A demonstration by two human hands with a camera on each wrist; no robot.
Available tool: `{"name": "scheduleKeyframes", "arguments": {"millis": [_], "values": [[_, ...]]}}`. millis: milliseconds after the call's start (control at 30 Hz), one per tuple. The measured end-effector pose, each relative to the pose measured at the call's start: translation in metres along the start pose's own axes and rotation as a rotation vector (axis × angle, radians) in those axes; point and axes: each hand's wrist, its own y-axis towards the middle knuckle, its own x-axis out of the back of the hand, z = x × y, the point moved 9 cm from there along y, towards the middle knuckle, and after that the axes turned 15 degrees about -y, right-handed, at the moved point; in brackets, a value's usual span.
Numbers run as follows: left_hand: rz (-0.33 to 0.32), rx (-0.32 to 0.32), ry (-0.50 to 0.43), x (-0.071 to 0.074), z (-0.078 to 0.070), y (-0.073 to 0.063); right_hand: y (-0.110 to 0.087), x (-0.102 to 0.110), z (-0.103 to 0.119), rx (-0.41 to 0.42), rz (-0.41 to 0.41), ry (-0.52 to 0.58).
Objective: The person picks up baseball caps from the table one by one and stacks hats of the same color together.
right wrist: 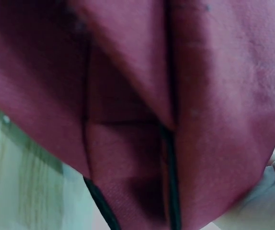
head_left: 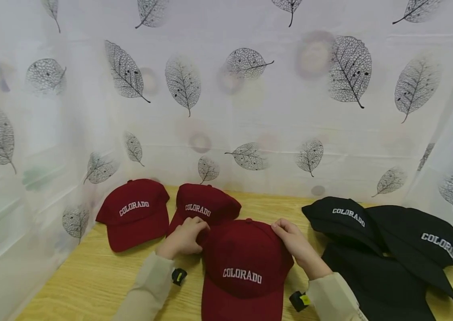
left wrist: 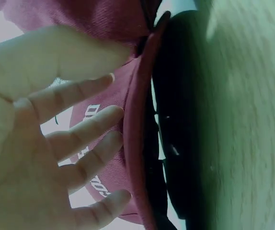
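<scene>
A red baseball cap (head_left: pixel 246 254) with white COLORADO lettering is at the front middle, its brim toward me. My right hand (head_left: pixel 296 243) pinches the upper right of its crown. In the right wrist view, red cloth (right wrist: pixel 228 105) with dark-edged seams fills most of the frame, and part of the hand shows at the right edge. My left hand (head_left: pixel 184 236) is between this cap and a second red cap (head_left: pixel 206 200) behind it. The left wrist view shows its fingers (left wrist: pixel 92 129) spread and fairly straight, with their tips at the second cap's brim (left wrist: pixel 135 129).
A third red cap (head_left: pixel 140 214) lies at the back left of the wooden table (head_left: pixel 102 285). Several black caps (head_left: pixel 374 276) overlap in a pile at the right. A leaf-printed white curtain (head_left: pixel 230 125) hangs behind and along both sides.
</scene>
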Motion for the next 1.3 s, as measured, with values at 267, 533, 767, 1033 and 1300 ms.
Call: {"name": "scheduleKeyframes", "arguments": {"millis": [267,533,767,1033,1300], "values": [[0.045,-0.083,0.147,-0.007,-0.011,-0.004,0.000,0.001,0.001,-0.004,-0.010,-0.008],[0.003,-0.163,0.345,-0.012,-0.022,-0.004,-0.001,0.001,0.004,-0.004,-0.005,-0.001],[-0.100,-0.310,0.436,-0.002,-0.042,-0.008,-0.002,0.005,0.004,-0.007,0.008,-0.002],[-0.126,-0.276,0.419,0.010,-0.042,-0.007,-0.004,0.023,0.004,-0.006,-0.022,0.006],[-0.333,-0.313,0.365,0.033,-0.048,-0.012,0.000,0.028,-0.007,-0.035,-0.038,0.013]]}}
